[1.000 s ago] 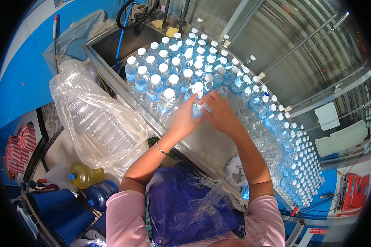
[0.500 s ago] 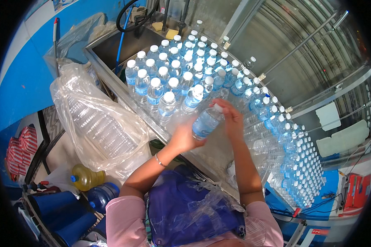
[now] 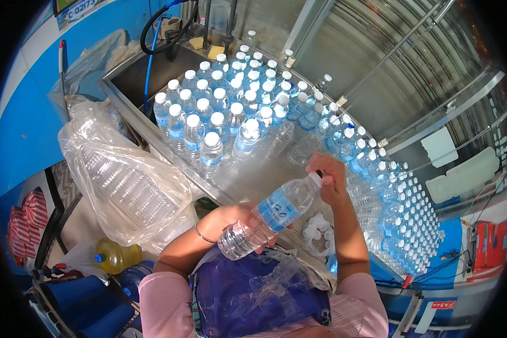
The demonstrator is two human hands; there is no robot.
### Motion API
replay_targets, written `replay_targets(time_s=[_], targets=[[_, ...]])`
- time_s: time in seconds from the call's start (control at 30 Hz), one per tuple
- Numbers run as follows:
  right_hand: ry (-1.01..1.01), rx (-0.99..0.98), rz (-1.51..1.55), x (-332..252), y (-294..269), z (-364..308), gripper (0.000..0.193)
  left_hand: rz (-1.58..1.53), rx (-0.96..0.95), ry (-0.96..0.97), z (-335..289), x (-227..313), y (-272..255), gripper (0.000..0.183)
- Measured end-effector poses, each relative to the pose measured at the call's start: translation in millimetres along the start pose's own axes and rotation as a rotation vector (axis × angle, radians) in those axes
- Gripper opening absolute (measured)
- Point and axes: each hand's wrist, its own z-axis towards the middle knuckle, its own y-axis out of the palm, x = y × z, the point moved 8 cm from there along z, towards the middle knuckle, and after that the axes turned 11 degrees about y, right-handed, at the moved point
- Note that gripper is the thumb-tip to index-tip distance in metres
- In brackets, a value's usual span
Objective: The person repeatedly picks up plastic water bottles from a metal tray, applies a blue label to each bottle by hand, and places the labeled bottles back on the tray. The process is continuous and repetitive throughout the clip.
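Observation:
A clear plastic water bottle with a blue-and-white label lies tilted between my hands, its neck up to the right. My left hand is wrapped round its lower body. My right hand is closed at the neck, its fingers round the white cap, which they mostly hide. Beyond the bottle, rows of white-capped bottles stand upright on the steel counter. A clear bag of white caps sits beside my right forearm.
At the far left is a steel sink with hoses. Left of the counter lies a clear bag of empty bottles. Many more capped bottles stand packed at the right. A yellow jug rests at the lower left.
The bottle has come nearer to my body and leans further over. Both hands moved with it, the right one staying at the cap end. The whole view has shifted slightly.

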Motion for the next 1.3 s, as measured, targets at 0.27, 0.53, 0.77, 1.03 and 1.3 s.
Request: replay_targets(time_s=[0.27,0.53,0.77,1.03,1.3], targets=[[0.375,-0.124,-0.246,30,13,5,0.042,1.261,0.377,0.112,-4,40,-23,0.073],[-0.031,-0.039,-0.11,4,21,13,0.037,0.346,0.117,-0.021,-9,5,-9,0.073],[0.395,-0.187,-0.375,47,44,20,0.03,1.823,0.785,0.157,-35,60,-13,0.072],[0.256,-0.115,-0.647,58,88,40,0.029,2.136,1.202,0.463,-66,86,-44,0.077],[-0.054,0.036,-0.767,64,132,72,0.025,2.107,0.746,0.188,-55,70,-88,0.049]])
